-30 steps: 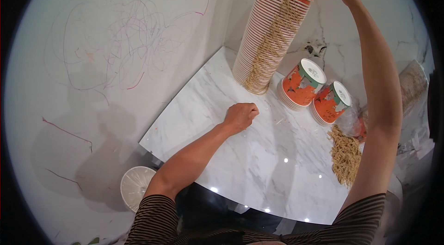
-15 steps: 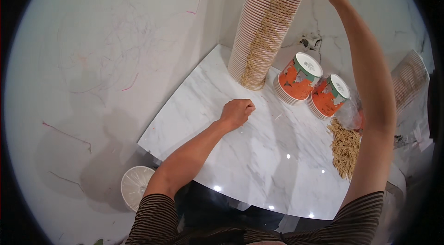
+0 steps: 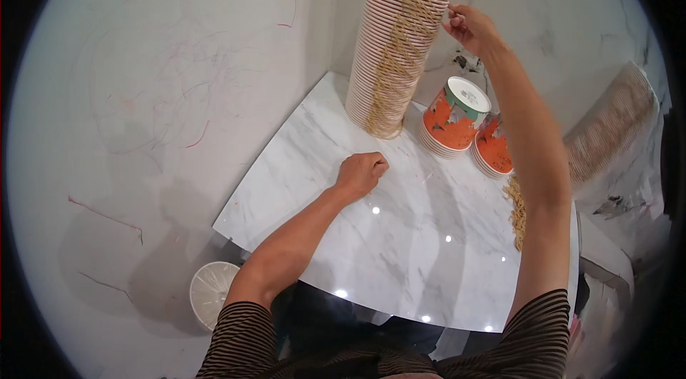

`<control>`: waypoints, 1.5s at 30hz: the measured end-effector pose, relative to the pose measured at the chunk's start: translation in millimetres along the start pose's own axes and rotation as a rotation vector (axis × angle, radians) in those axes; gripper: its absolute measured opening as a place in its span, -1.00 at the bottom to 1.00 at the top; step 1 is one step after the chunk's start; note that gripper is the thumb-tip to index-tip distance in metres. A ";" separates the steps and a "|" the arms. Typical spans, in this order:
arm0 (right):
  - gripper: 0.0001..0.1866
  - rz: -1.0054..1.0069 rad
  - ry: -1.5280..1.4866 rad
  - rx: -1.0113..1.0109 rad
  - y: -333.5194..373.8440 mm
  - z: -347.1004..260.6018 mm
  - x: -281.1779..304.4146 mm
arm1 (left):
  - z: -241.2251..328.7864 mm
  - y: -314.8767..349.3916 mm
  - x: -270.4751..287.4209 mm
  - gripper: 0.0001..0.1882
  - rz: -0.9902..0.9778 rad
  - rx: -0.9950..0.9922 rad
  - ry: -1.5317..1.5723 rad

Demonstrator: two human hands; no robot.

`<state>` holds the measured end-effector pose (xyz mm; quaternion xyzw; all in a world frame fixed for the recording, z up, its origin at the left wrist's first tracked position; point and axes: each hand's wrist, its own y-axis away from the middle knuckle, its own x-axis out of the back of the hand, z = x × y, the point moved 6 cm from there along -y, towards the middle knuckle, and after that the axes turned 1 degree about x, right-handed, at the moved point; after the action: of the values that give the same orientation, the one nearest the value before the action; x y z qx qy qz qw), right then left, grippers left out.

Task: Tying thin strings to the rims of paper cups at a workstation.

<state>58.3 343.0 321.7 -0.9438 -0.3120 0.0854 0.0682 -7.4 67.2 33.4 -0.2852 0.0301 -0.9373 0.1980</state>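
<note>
A tall stack of orange paper cups [image 3: 361, 50], upside down with pale rims nested close together, stands at the back of the marble-patterned table [image 3: 307, 229]. Tan stringy strands [image 3: 395, 57] run crosswise down its near side. My right hand [image 3: 471, 28] is beside the upper right of the stack, with its fingers pinched together. Whatever is between them is too small to make out. My left hand [image 3: 361, 175] rests closed in a fist on the table, in front of the stack; the inside of the fist is hidden.
Two short stacks of orange cups, a nearer-left one [image 3: 457, 118] and one partly behind my arm [image 3: 493, 146], stand right of the tall stack. Beside my right forearm lies a tan strand pile [image 3: 516, 211]. Bagged cups [image 3: 614, 121] lean far right. A white round container [image 3: 211, 293] sits lower left.
My right hand has come down from the top of the tall stack to its upper right side. The strand stretched toward it no longer shows. My left hand stays nearly still.
</note>
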 end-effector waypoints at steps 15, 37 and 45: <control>-0.89 -0.461 0.968 0.317 347.0 194.6 -26.2 | -11.4 -5.3 1.4 -0.86 0.112 -0.140 -0.049; -0.90 -0.226 0.756 0.403 406.9 209.6 24.6 | -4.6 -1.6 -1.4 -0.79 0.104 -0.101 -0.094; -0.91 -0.254 0.777 0.351 406.7 208.9 25.0 | -4.8 -2.4 0.1 -0.79 0.095 -0.126 -0.074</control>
<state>270.3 50.0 40.7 -0.8342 -0.3573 -0.2331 0.3494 -10.9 69.1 29.9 -0.3297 0.0953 -0.9120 0.2246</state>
